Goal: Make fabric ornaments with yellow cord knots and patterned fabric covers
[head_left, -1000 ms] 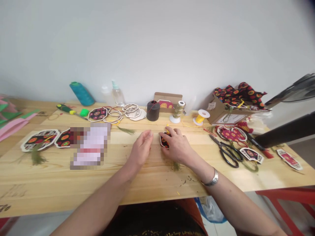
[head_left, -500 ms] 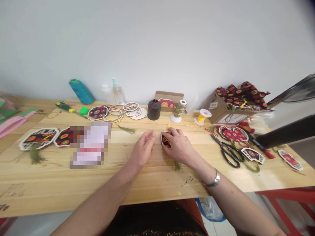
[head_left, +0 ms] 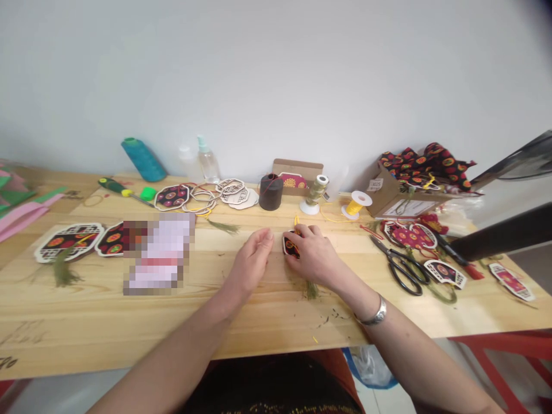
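Observation:
My right hand (head_left: 317, 256) is wrapped over a small tasselled pendant (head_left: 290, 246) on the wooden table, its fingers closed around the pale rim. The pendant has dark patterned cloth, a yellow cord loop (head_left: 296, 220) at its far end and a green tassel (head_left: 310, 289) at its near end. Most of it lies hidden under the hand. Just left of it, apart from the pendant, is my left hand (head_left: 253, 256). Thumb and fingers are pressed together there; whatever they may pinch is too small to make out.
Black scissors (head_left: 403, 270) and further pendants lie to the right, by a cardboard box (head_left: 388, 192) of patterned cloth. Along the wall stand a black thread cone (head_left: 271, 194), a yellow cord spool (head_left: 356, 204) and a spray bottle (head_left: 207, 164). Finished-looking pendants (head_left: 69, 242) lie left.
Both hands keep almost the same place and grip. The view has shifted very slightly; nothing has visibly been picked up or let go.

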A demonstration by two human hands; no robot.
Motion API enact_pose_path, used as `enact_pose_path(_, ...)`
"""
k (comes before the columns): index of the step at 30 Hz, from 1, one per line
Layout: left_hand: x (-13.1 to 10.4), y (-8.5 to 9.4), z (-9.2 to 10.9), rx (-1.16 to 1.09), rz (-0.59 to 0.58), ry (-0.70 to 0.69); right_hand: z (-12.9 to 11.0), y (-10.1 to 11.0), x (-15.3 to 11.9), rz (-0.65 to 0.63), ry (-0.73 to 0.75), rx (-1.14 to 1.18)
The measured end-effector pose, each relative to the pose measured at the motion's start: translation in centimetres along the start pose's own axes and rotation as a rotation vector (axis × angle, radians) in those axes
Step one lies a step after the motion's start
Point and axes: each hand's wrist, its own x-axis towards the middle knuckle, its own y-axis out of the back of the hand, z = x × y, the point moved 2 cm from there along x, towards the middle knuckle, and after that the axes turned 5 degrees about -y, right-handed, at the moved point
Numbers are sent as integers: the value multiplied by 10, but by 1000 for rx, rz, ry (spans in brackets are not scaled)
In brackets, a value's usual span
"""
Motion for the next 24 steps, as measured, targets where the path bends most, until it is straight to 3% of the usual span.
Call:
enact_pose_path(18, 0, -1, -2, 14, -11, 3, 5, 4, 1, -25, 99, 27)
enact_pose_path(24, -1, -1, -2, 9, -9, 11, 21, 4, 2, -9, 70, -27)
